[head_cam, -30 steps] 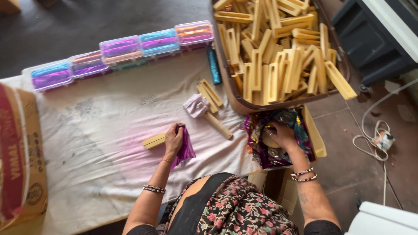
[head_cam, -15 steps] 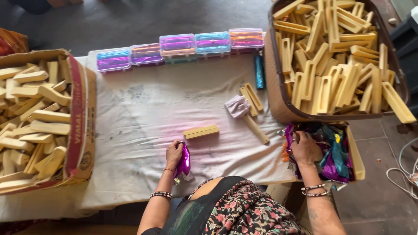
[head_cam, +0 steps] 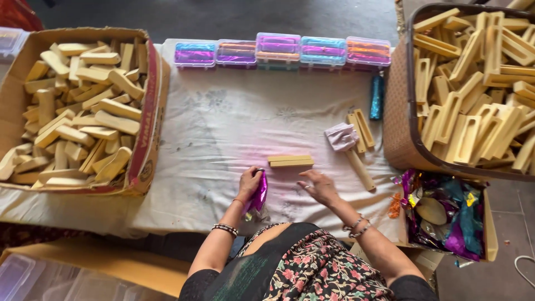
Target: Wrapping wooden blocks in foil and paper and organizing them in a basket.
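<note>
The person stands at a bench point(head_cam: 223, 122) covered with a pale, stained cloth. The left hand point(head_cam: 249, 184) is closed around a strip of shiny purple foil point(head_cam: 258, 194), which hangs from the fist toward the near edge of the bench. The right hand point(head_cam: 319, 187) is open, fingers spread, palm down, hovering over the cloth and holding nothing. Both wrists carry bangles.

A pale yellow rectangular block point(head_cam: 290, 161) lies flat on the cloth just beyond both hands, between them, long side parallel to the bench edge. It is apart from both hands; the right hand is the nearer of the two.

To the right of the block lie a crumpled lilac cloth point(head_cam: 340, 136), a loose wooden stick point(head_cam: 360, 170) and two slotted yellow pieces point(head_cam: 361, 129) side by side. A blue foil roll point(head_cam: 377, 97) stands near the right edge of the bench.

Along the far edge of the bench, five clear plastic cases point(head_cam: 278, 51) sit in a row, each holding coloured foil in purple, blue or orange.

On the left, an open cardboard box point(head_cam: 147, 139) is heaped with plain yellow blocks. On the right, a brown woven basket point(head_cam: 397, 122) holds slotted yellow pieces in a loose pile. Below the basket, a smaller cardboard box point(head_cam: 489, 234) contains crumpled foil scraps in mixed colours.
</note>
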